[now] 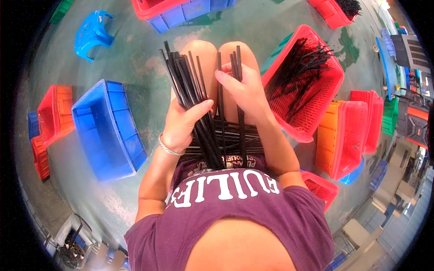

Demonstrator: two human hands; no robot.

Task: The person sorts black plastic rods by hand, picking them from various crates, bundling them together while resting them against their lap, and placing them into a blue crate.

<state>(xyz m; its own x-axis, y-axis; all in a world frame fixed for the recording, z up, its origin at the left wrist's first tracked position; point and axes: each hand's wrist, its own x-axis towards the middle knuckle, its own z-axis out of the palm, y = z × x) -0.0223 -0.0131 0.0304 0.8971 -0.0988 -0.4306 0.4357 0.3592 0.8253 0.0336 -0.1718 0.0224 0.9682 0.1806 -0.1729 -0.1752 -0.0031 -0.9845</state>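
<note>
My left hand (183,122) is closed around a thick bundle of thin black rods (184,79), which stand up past the thumb and run down toward my lap. In my right hand (244,88) there are a few more black rods (238,63), gripped between thumb and fingers. One of these rods stands a little apart, close to the thumb. More black rods (205,147) lie crosswise on my lap, partly hidden by the held ones. My hands are apart, above my thighs.
A red basket (296,128) with many black strips stands close on my right. Orange and red crates (346,140) are beyond it. To my left are a blue crate (120,122), red-orange crates (58,113) and a blue stool (92,36). Ahead sits a red-and-blue crate (181,16).
</note>
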